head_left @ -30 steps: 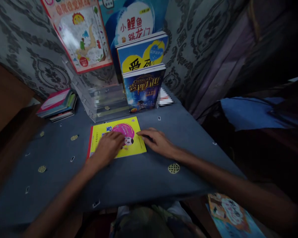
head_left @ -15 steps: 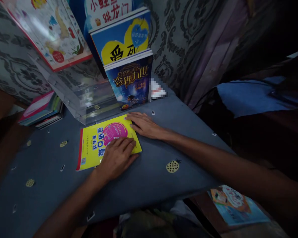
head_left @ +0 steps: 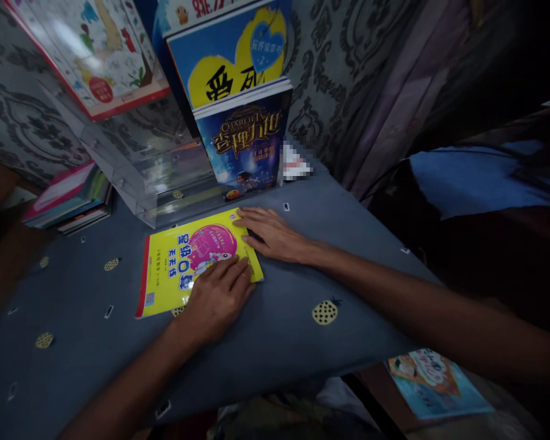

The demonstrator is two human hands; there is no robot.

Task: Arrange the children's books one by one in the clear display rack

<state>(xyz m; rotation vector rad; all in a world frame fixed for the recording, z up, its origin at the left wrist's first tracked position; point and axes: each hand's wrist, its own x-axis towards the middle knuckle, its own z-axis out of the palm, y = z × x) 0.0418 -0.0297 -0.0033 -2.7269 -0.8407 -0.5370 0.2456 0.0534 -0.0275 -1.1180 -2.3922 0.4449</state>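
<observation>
Left tablecloth point(head_left: 73, 293) free, rack point(head_left: 119, 177) (seemingly transparent) blocking rear

The one camera sits on the person's head, above and on the near side of the yellow book point(head_left: 187, 256), close enough to read its larger lettering. I see it facing forward and steeply down, a bit askew. The wide view stretches from the person's lap point(head_left: 266, 418), nearer than the book, to the patterned backdrop point(head_left: 323, 67) beyond it.
</observation>
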